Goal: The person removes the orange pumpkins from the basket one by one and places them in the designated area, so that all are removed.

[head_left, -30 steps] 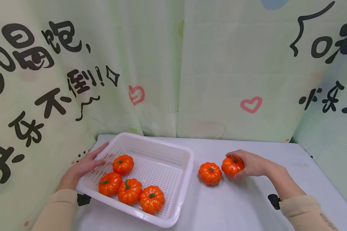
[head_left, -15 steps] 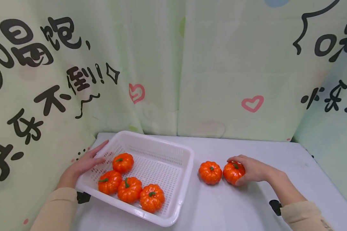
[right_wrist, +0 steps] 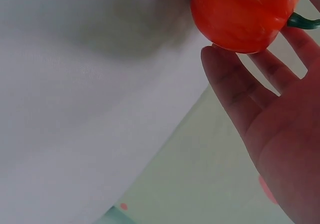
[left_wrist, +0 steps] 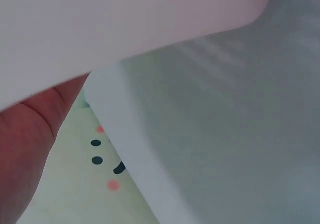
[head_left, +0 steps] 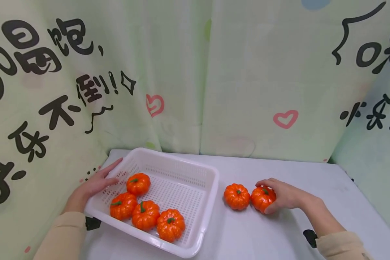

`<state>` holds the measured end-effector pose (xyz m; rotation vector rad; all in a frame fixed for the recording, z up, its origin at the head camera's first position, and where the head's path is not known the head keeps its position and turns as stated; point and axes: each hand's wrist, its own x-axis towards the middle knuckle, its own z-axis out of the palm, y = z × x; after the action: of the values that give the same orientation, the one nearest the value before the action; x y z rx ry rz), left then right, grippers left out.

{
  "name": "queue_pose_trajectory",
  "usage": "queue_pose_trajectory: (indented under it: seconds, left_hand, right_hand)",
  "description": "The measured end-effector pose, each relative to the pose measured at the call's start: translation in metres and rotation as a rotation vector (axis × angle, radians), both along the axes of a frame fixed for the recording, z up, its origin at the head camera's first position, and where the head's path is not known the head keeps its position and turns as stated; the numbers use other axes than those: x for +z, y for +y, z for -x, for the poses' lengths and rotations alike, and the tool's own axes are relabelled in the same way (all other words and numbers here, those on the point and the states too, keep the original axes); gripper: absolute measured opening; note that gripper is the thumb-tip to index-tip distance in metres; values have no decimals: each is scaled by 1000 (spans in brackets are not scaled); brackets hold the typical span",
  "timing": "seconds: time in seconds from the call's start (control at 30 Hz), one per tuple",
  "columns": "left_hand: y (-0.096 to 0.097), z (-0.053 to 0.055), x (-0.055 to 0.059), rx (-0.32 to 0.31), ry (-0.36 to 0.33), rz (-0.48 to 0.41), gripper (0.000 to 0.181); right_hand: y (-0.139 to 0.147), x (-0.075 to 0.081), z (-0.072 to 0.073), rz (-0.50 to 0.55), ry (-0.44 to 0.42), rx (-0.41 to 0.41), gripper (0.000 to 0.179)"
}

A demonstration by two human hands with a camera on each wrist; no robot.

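A white plastic basket (head_left: 182, 177) with perforated walls stands on the left half of the table, holding several small orange toy pumpkins (head_left: 145, 215) with green stems. On its left rim lies my left hand (head_left: 95, 185), thumb over the edge and fingers stretched along the outside. To the right of the basket, my right hand (head_left: 287, 195) holds another toy pumpkin (head_left: 262, 198) between thumb and fingers; it rests on the table. Close beside it on the left sits one more pumpkin (head_left: 237, 196). In the right wrist view, fingertips touch the held pumpkin (right_wrist: 240, 19).
The white tabletop (head_left: 247, 238) spreads in front of and right of the pumpkins. A pale green printed curtain (head_left: 240, 72) hangs around the back and sides. Dark wrist-worn devices show at the left wrist (head_left: 92, 223) and right wrist (head_left: 310, 238).
My right hand has shifted slightly toward the table's front with its pumpkin. The left hand, basket and other pumpkins keep their places; the head view has moved a little.
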<state>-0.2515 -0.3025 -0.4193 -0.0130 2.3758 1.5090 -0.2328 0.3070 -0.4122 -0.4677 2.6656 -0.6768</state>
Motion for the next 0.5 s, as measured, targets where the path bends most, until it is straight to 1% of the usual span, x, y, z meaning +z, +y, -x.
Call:
queue_pose_trajectory:
  seconds: [0.2, 0.37, 0.5]
  left_hand:
    - [0, -3, 0, 6, 1, -4, 77]
    - [1, -5, -2, 5, 1, -7, 77]
    - [1, -2, -1, 2, 14, -3, 76]
  right_hand:
    - [4, 2, 0, 32, 14, 18, 82]
    - [5, 10, 1, 60, 23, 30, 83]
    - [4, 19, 6, 70, 80, 39, 80]
